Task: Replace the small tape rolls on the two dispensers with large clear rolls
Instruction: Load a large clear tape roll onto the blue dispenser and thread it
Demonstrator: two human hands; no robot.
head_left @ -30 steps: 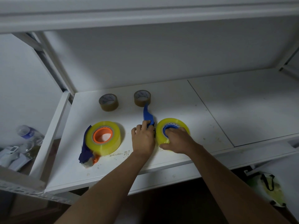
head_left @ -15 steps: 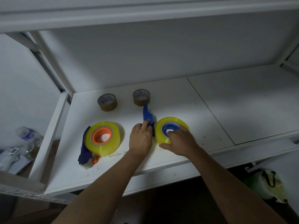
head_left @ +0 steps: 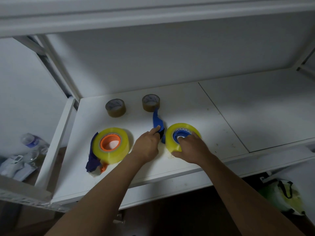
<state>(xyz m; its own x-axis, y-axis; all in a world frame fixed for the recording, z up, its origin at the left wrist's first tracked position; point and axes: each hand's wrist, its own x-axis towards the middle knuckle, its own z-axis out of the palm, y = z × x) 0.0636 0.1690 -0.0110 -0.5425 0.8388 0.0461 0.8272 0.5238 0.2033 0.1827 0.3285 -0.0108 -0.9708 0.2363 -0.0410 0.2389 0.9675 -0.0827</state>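
I am looking down at a white shelf (head_left: 187,103), and I place everything relative to the blue dispenser (head_left: 157,120) lying near its middle. My left hand (head_left: 147,146) sits on the near end of that dispenser, fingers curled onto its handle and gripping it. Just right of the dispenser, touching it, a large clear roll (head_left: 182,136) with a yellowish tint lies flat around the dispenser's blue hub. My right hand (head_left: 192,148) grasps this roll, thumb on the near wall and fingers over the top by the hub. To the left of the blue dispenser, well apart, a second large clear roll (head_left: 110,144) sits on an orange-hubbed dispenser (head_left: 95,163). Behind the blue dispenser stand two small brown rolls (head_left: 115,107), one touching its far tip.

I judge this roll is being seated, perhaps not fully. The risk is the roll binding crooked on the hub if my right hand presses unevenly. The dispenser could also skid toward the small roll behind it if my left grip slackens.
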